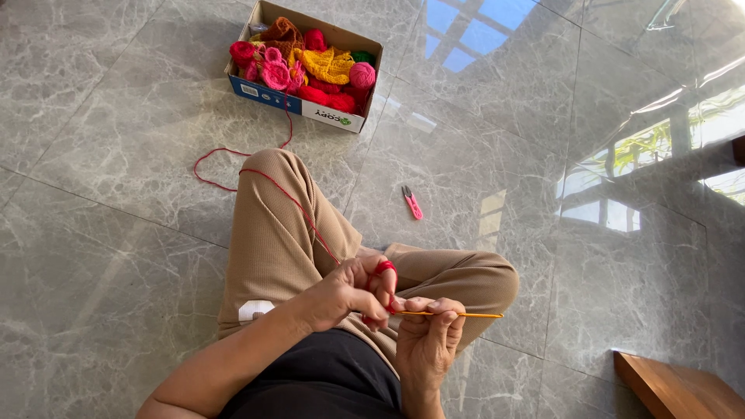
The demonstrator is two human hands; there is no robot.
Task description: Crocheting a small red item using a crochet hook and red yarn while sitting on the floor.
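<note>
I sit cross-legged on a grey marble floor in tan trousers. My left hand (351, 293) has red yarn (268, 180) wound around its index finger and pinches a small red piece of work at the fingertips. My right hand (427, 335) grips a thin yellow crochet hook (458, 314), held level, its working end meeting the red work at my left fingertips. The red strand runs from my left hand up over my knee and across the floor to a cardboard box (299, 99).
The cardboard box at the top holds several yarn balls and crocheted pieces in red, pink, yellow, green and brown. Small pink snips (412, 202) lie on the floor beyond my knee. A wooden edge (671, 388) juts in at the bottom right.
</note>
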